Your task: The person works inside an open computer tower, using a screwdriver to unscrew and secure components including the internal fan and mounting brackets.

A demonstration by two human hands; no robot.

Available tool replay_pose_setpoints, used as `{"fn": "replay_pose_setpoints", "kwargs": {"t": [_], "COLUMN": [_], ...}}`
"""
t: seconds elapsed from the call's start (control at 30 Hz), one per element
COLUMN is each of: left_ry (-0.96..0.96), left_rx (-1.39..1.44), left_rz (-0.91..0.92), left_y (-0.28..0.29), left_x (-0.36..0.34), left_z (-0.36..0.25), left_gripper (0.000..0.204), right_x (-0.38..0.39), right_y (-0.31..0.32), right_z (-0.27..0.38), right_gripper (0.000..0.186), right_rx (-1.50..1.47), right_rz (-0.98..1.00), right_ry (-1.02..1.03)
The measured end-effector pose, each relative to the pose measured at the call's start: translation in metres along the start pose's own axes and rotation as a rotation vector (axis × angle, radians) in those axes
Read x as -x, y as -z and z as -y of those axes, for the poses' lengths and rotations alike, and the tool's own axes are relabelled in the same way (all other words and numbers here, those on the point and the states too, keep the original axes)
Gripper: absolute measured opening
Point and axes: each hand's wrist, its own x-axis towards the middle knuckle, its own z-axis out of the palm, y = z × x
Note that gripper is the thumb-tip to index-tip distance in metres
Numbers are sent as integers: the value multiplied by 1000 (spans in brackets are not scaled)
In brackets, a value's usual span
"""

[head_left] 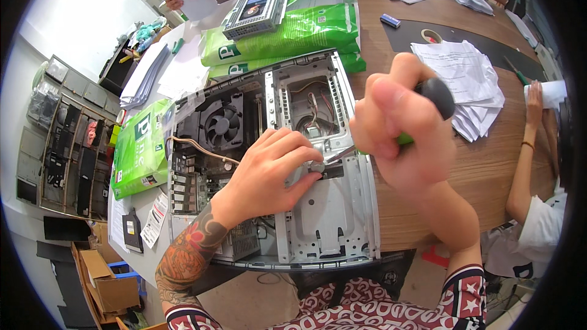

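Observation:
An opened desktop computer case [324, 208] lies flat before me, its black cooling fan [221, 123] showing at the left. My right hand [406, 128] is wrapped round a screwdriver with a black-and-green handle [437, 98], held up over the case's right edge. The screwdriver's shaft slants down left to the middle of the metal frame; the tip is hard to make out. Beside the tip, my left hand [263, 177] has thumb and fingers closed round a small silver metal part [314, 165], which the fingers partly cover.
Green paper packs [281, 40] lie beyond the case, with a metal drive unit [255, 11] on top. Another green pack [142, 150] is at the left. Loose papers [458, 79] and a tape roll [431, 36] lie at right. Other people sit at the far and right sides.

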Motion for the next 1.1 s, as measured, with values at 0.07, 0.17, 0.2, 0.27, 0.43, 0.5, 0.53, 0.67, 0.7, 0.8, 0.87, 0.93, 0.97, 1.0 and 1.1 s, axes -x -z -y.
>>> {"fn": "replay_pose_setpoints", "kwargs": {"t": [0.07,0.17,0.2,0.27,0.43,0.5,0.53,0.67,0.7,0.8,0.87,0.93,0.97,1.0,1.1], "left_ry": [18,14,-5,-22,30,26,22,49,24,2,1,73,98,115,120], "left_rx": [-8,37,44,59,152,159,165,218,227,245,254,336,365,387,398], "left_rz": [10,64,102,139,277,291,303,332,332,315,299,347,362,362,356], "left_y": [4,9,9,8,14,14,15,23,23,19,17,14,13,13,16], "left_x": [1,0,0,1,2,2,2,1,1,4,6,9,10,9,10], "left_z": [-2,-5,-5,-4,-9,-6,-5,-5,-1,1,4,5,4,4,2], "left_gripper": [28,26,26,25,26,27,27,31,30,29,29,29,29,28,27], "right_x": [-3,-4,-5,-3,-1,-1,0,-3,-3,1,3,5,6,6,8], "right_y": [4,9,11,10,10,9,8,10,11,0,-6,-8,-9,-10,-11], "right_z": [5,12,11,12,17,20,21,22,22,15,8,6,5,6,9], "right_gripper": [27,28,27,26,25,24,24,23,22,22,23,23,24,24,25], "right_rx": [-16,-51,-47,-36,27,-14,11,-45,-71,-119,-140,-137,-134,-152,-142], "right_rz": [24,54,91,78,179,192,183,248,271,185,161,154,150,157,163], "right_ry": [25,42,55,50,22,-21,-29,-99,-121,-289,-324,-328,-329,-337,-370]}}
